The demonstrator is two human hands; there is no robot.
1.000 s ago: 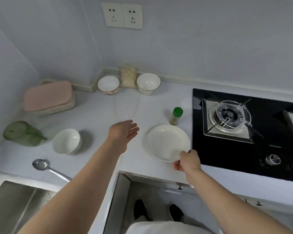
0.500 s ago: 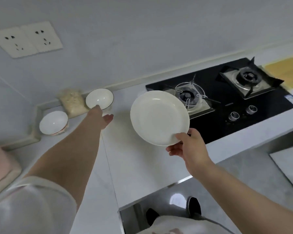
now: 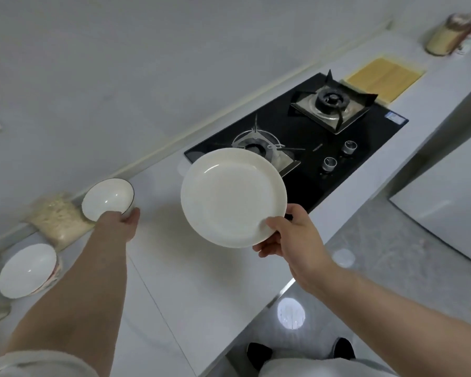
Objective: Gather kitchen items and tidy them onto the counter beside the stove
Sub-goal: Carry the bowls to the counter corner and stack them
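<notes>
A black two-burner stove (image 3: pixel 310 148) sat in the white table (image 3: pixel 174 268), with a wooden board (image 3: pixel 384 78) beyond it. By the wall stood a bag of pale grains (image 3: pixel 59 216) and a red-patterned bowl (image 3: pixel 29 269). The white plate (image 3: pixel 233 197), plain and shallow, was held tilted above the table beside the stove, its rim pinched in the right hand (image 3: pixel 294 240) grip. The left hand (image 3: pixel 120 221) grip curled against a dark-rimmed white bowl (image 3: pixel 108 198) standing near the wall.
</notes>
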